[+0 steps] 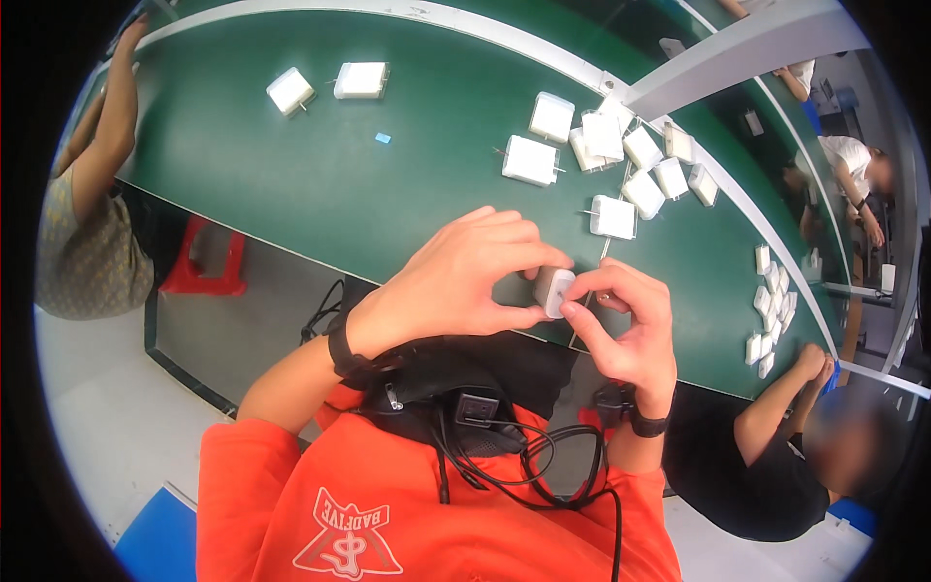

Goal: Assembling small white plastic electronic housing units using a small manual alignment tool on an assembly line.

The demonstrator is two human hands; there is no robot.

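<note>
Just over the near edge of the green table, my left hand is closed on a small white block that looks like a power adapter, gripping it between thumb and fingers. From the other side, my right hand has its thumb and forefinger pinched at the adapter's end face. Any small part between those fingertips is too small to make out. Beyond my hands, a similar adapter with a thin metal pin lies on the table. Another adapter rests farther back, beside a loose cluster of several more.
Two adapters and a blue scrap lie on the table toward the far left. A co-worker's arms rest at the right near several small white pieces. Another person sits left. A red stool stands below the table.
</note>
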